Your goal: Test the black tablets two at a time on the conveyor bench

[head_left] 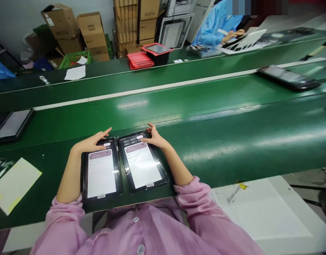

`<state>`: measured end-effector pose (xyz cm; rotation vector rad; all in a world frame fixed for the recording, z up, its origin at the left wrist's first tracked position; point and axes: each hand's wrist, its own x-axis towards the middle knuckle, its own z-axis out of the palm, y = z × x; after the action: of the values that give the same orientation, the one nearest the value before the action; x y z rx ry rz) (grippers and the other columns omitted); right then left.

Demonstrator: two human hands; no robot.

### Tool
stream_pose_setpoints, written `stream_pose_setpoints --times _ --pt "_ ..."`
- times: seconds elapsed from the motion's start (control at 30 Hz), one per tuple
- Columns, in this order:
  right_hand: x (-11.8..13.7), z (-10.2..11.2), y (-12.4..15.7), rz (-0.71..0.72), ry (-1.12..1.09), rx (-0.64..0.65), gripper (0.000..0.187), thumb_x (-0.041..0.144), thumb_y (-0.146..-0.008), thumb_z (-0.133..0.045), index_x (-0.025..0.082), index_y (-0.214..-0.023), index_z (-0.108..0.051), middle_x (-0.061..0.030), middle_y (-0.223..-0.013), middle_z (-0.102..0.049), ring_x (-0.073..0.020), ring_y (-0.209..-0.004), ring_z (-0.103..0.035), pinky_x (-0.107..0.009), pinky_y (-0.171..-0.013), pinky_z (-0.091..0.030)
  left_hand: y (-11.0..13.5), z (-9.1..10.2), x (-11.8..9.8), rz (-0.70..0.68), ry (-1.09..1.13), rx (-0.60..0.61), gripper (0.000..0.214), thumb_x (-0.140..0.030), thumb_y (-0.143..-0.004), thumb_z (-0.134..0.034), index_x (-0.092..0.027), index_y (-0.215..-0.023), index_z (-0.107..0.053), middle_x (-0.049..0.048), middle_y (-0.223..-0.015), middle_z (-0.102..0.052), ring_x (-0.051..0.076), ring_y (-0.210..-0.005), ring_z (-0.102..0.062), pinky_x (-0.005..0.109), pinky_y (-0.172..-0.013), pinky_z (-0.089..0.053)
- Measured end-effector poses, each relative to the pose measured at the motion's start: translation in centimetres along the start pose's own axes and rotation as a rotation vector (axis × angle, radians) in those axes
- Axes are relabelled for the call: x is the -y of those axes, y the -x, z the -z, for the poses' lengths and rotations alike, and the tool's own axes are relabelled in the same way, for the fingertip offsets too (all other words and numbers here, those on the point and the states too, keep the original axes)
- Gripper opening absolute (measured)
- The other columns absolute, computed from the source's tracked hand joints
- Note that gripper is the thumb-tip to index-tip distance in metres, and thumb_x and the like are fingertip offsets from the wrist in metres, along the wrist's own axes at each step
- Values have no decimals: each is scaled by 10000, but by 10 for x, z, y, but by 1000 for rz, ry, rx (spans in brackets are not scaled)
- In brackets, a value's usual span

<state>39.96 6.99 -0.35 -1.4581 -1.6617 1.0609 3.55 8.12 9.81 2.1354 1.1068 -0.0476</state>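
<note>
Two black tablets lie side by side on the green bench, both with lit, mostly white screens. Over the top of the left tablet [102,177] is my left hand [95,141], fingers stretched out and the thumb lying across the upper screen. My right hand [155,137] is at the top right corner of the right tablet [144,166], its fingers spread at the far edge and its thumb on the upper part of the screen. Neither hand lifts a tablet. Each tablet has a small white label at its near edge.
Another tablet [12,124] lies at the left, and a dark tablet [287,77] rests on the green conveyor belt [104,113] at the right. A yellow-edged paper [15,187] is left of me. Across the belt are red sleeves [140,61], cardboard boxes [91,30] and a person in blue [214,24].
</note>
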Motion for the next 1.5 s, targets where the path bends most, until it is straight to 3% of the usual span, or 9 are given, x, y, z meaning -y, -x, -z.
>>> stream_pose_setpoints --times 0.1,0.17,0.3,0.37,0.5,0.63,0.97,1.2,1.5 --pt "-3 13 7 148 47 179 1424 473 -390 -948 167 -1557 -193 -221 -1443 -413 -409 -1346 -401 -573 -1121 -315 2 -3 4 2 -52 18 1247 -470 -692 -815 -340 -1601 28 118 -1474 -472 321 -1299 -524 382 -1021 -457" --pt "-4 14 5 146 16 130 1374 445 -403 -944 180 -1548 -231 -198 -1385 -489 -387 -1291 -463 -566 -1097 -350 -2 -5 8 7 -67 -29 1197 -440 -665 -832 -353 -1602 -92 94 -1393 -557 311 -1222 -582 372 -969 -483" --pt "-8 11 -6 -56 -209 -164 762 490 -691 -744 178 -1339 -493 -58 -923 -666 -253 -906 -646 -445 -877 -517 -12 -3 14 161 -89 -279 516 -423 -907 -571 -320 -1412 -548 47 -1131 -721 247 -1033 -677 356 -916 -503" --pt "-9 11 -3 -90 -264 -192 529 498 -734 -680 185 -1153 -596 -14 -769 -637 -216 -760 -639 -389 -759 -534 -13 -4 9 205 -135 -387 403 -412 -984 -424 -299 -1301 -644 58 -1148 -729 252 -1079 -666 380 -968 -483" --pt "-7 8 29 -21 -289 -131 410 441 -688 -724 190 -1006 -666 -38 -814 -682 -207 -766 -654 -363 -757 -542 -12 -12 -15 -64 -148 -142 446 -479 -915 -591 -313 -1329 -604 75 -1489 -521 290 -1395 -442 455 -1146 -335" --pt "-6 1 63 -89 -292 -195 362 464 -746 -692 191 -983 -704 -98 -948 -747 -249 -865 -699 -382 -798 -556 -14 -23 -33 -76 -232 40 285 -379 -840 -725 -299 -1110 -684 82 -1576 -379 333 -1479 -285 585 -1190 -170" --pt "-5 -1 67 -89 -262 -228 358 469 -743 -695 183 -959 -703 -94 -913 -747 -244 -825 -699 -376 -789 -554 -19 -26 -28 -91 -232 41 198 -298 -836 -715 -300 -1032 -686 54 -1493 -412 340 -1393 -376 526 -1129 -299" --pt "-8 0 66 -90 -247 -185 373 463 -758 -680 186 -1005 -709 -91 -959 -743 -244 -866 -688 -389 -833 -546 -18 -21 -18 -186 -114 33 212 -327 -917 -592 -287 -1118 -646 44 -1522 -427 258 -1378 -440 384 -1105 -376" --pt "-5 1 63 -57 -293 -126 445 406 -777 -653 190 -1167 -668 -32 -895 -665 -196 -827 -617 -363 -847 -513 -21 -23 -14 -180 -142 20 189 -313 -913 -601 -273 -1095 -630 61 -1492 -444 272 -1364 -437 415 -1123 -342"
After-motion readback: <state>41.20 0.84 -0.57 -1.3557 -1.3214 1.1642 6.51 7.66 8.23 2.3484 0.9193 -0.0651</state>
